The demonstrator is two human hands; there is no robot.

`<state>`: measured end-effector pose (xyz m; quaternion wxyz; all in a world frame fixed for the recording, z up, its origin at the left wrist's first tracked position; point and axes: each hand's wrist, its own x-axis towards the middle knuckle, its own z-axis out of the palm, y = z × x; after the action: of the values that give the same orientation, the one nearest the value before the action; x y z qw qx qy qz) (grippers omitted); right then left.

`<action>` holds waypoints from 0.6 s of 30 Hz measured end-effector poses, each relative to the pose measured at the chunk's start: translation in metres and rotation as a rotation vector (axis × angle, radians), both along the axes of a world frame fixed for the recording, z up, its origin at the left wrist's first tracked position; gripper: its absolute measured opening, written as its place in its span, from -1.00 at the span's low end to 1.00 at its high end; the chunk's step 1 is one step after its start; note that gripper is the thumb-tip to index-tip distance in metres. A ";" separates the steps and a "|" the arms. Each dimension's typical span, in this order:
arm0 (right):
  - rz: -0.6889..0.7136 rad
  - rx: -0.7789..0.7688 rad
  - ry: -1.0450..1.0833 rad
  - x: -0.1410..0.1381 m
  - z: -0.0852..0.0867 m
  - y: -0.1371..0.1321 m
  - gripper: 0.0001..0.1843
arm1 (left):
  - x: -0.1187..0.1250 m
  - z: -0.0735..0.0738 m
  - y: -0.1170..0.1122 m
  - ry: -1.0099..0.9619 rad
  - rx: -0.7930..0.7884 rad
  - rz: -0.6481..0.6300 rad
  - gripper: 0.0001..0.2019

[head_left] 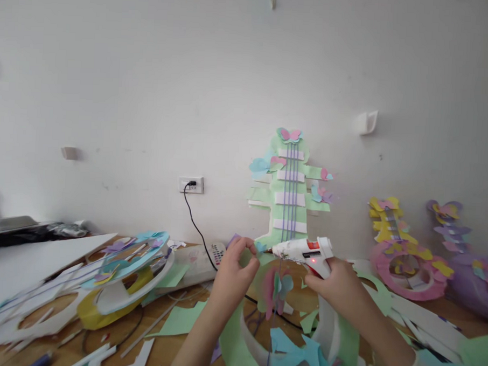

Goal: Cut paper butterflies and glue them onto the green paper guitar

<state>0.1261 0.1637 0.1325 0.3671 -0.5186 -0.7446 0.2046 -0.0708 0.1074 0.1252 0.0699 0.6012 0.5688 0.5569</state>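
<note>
Dab sparingly tbh, keeping skin clear of the nozzle, with right hand wrapped round the hot glue gun and left hand pinching a small blue paper piece, near the upright neck of the green paper guitar.

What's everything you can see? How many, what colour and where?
Wall: one, grey, behind
Table: one, brown, bottom
Paper guitar: one, green, middle
Second guitar: one, pink and yellow, right
Third guitar: one, purple, far right
Layered craft: one stack, blue, white and yellow, left
Paper scraps: many, mostly green and white, table
Paper cutout: one, blue, bottom middle
Glue gun: one, white, centre right
Socket: one, white, wall
Cord: one, black, from socket
Wall fittings: at least three, whitish, wall
Left hand: one, bare, near glue gun's tip
Right hand: one, bare, around glue gun
</note>
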 end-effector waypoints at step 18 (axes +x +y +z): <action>0.023 -0.050 -0.024 0.004 0.002 0.004 -0.87 | -0.001 -0.005 0.006 -0.101 -0.045 0.028 -0.97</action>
<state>0.1304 0.1676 0.1346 0.3427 -0.5214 -0.7496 0.2210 -0.0715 0.1138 0.1206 0.1042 0.5627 0.5851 0.5745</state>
